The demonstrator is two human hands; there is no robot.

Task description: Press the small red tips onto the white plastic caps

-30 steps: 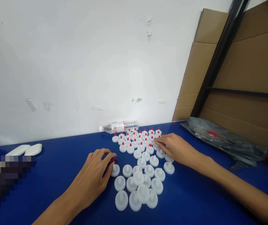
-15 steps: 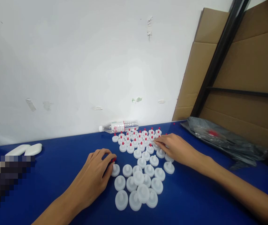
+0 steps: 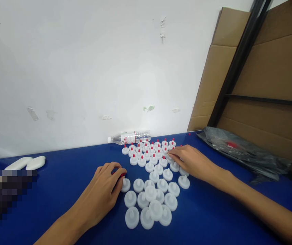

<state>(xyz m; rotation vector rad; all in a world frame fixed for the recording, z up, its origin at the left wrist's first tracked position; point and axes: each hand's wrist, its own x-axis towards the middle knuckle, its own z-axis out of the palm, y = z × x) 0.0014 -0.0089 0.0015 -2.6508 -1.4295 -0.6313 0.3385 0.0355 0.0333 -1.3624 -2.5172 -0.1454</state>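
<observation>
White round nozzle caps point(image 3: 132, 217) are spread over the blue table, several without tips and some stacked on others nearer me. Farther back stand white caps with small red tips point(image 3: 142, 157). My right hand point(image 3: 188, 159) is closed in a pinch at the top of a white nozzle cap point(image 3: 170, 159) at the right of the tipped group; its fingers hide the pinched part. My left hand point(image 3: 107, 185) rests curled on the table, with small red tips point(image 3: 122, 175) partly showing under its fingers. Its fingertips are beside an untipped cap point(image 3: 126, 185).
A clear plastic bottle point(image 3: 129, 137) lies against the white wall behind the caps. At the right are a dark plastic bag point(image 3: 245, 154) and cardboard sheets point(image 3: 216, 68) by a black metal frame. Two white smooth objects point(image 3: 35, 163) lie at the left.
Both hands have stayed nearly in place. A little more red shows under the left hand's fingers; the caps have not visibly moved.
</observation>
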